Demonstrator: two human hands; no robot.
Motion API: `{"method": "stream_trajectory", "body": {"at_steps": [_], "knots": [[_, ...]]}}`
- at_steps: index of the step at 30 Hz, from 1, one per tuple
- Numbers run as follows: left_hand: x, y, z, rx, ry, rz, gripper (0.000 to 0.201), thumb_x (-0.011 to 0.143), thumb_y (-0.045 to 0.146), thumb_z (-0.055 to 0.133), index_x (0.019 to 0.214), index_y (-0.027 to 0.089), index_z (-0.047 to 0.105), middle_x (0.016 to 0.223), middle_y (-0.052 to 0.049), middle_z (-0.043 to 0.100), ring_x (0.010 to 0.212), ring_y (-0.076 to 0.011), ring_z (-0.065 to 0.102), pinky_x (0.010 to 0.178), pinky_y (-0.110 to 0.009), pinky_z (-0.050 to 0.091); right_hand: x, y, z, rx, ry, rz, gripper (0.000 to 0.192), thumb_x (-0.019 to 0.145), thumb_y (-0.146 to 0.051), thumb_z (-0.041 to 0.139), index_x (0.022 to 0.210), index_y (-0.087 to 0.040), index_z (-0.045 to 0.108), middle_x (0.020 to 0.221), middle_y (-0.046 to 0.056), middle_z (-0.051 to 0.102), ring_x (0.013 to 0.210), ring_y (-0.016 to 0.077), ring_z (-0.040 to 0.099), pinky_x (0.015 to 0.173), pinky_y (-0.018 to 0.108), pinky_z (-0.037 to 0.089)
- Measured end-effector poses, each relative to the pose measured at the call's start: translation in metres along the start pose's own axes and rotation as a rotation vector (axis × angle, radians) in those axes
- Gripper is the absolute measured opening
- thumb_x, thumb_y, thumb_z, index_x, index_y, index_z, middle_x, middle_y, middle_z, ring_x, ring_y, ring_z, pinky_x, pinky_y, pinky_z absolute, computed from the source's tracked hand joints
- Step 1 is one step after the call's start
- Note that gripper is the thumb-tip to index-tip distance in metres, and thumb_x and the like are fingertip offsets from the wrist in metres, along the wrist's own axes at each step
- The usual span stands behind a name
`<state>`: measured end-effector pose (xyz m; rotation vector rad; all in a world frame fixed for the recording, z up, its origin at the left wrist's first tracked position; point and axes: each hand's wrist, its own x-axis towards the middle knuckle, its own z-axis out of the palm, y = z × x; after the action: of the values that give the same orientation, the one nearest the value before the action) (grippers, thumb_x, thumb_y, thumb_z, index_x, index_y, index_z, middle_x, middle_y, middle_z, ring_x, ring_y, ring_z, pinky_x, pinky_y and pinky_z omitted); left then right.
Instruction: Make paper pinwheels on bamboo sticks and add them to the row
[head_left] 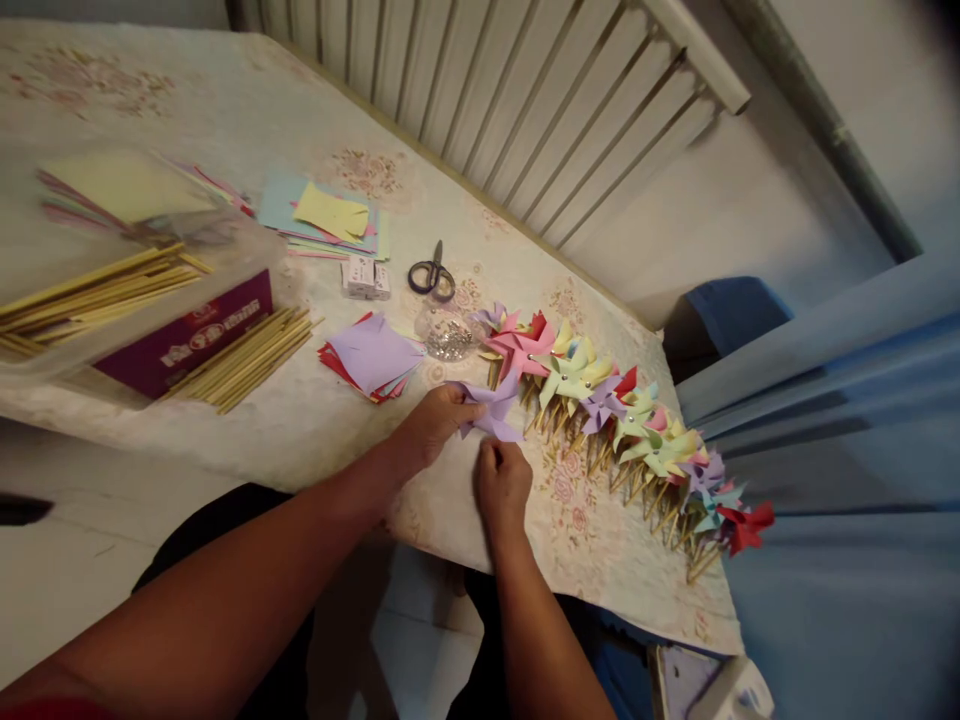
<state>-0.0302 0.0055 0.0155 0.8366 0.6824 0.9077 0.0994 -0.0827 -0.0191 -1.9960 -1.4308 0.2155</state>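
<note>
Gripping a purple pinwheel [491, 410] between them, both hands work at the near edge of the table [315, 420]. The left hand [435, 420] pinches the paper's left side, thumb and fingertips closed on a folded vane. The right hand [502, 480] comes up from below, fingers curled shut at the pinwheel's lower edge; whether they pinch the paper itself or a stick beneath it cannot be told from this view.

The pinwheel lies flat, just right of the left fingertips and directly above the right knuckles, so both hands touch it. Its vanes spread roughly left to right. No stick can be made out on it.

Immediately beyond and to the right sits a row of finished pinwheels [622, 420], running diagonally away toward the table's right corner, sticks pointing at the near edge. The held piece is just beside the row's left end, near a pink one.

A small clear dish of shiny bits [448, 335] stands just above the hands. Cut paper squares [371, 358] lie left of it, scissors [432, 275] further back. Bamboo sticks [247, 358] lie well apart to the left, beside a clear tub [247, 255].
</note>
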Motion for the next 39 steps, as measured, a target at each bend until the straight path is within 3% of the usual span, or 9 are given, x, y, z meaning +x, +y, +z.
{"method": "stream_trajectory", "body": {"at_steps": [3,10,26,39], "knots": [[-0.004,0.005,0.0,-0.133,-0.023,-0.027,0.026,0.055,0.027,0.08,0.073,0.016,0.066,0.067,0.001,0.066,0.063,-0.0111,0.056,0.061,-0.023,0.04,-0.005,-0.005,0.012,-0.227,-0.047,-0.135,0.033,0.093,-0.03,0.043,0.09,-0.016,0.073,0.085,0.01,0.072,0.077,0.0203,0.062,0.073,0.03,0.041],[-0.007,0.0,-0.001,-0.173,-0.11,-0.016,0.027,0.054,0.027,0.082,0.072,0.014,0.067,0.065,0.002,0.066,0.066,-0.0121,0.058,0.071,-0.025,0.044,-0.002,-0.007,0.017,-0.463,-0.074,-0.176,0.034,0.097,-0.027,0.043,0.095,-0.014,0.074,0.085,0.012,0.075,0.072,0.0207,0.065,0.067,0.029,0.039],[-0.021,0.003,-0.014,-0.157,-0.092,-0.053,0.034,0.051,0.026,0.08,0.079,0.012,0.066,0.069,0.0,0.066,0.059,-0.0101,0.05,0.057,-0.024,0.032,-0.004,-0.008,0.023,-0.543,-0.006,-0.22,0.027,0.093,-0.022,0.05,0.09,-0.013,0.075,0.083,0.014,0.075,0.072,0.0218,0.068,0.066,0.029,0.039],[-0.022,0.0,-0.017,-0.2,-0.078,-0.042,0.037,0.05,0.025,0.085,0.08,0.012,0.068,0.073,-0.001,0.069,0.067,-0.0132,0.058,0.069,-0.025,0.041,-0.003,-0.008,0.024,-0.542,0.022,-0.235,0.028,0.093,-0.023,0.049,0.088,-0.013,0.075,0.08,0.013,0.075,0.068,0.0209,0.067,0.064,0.029,0.037]]}}
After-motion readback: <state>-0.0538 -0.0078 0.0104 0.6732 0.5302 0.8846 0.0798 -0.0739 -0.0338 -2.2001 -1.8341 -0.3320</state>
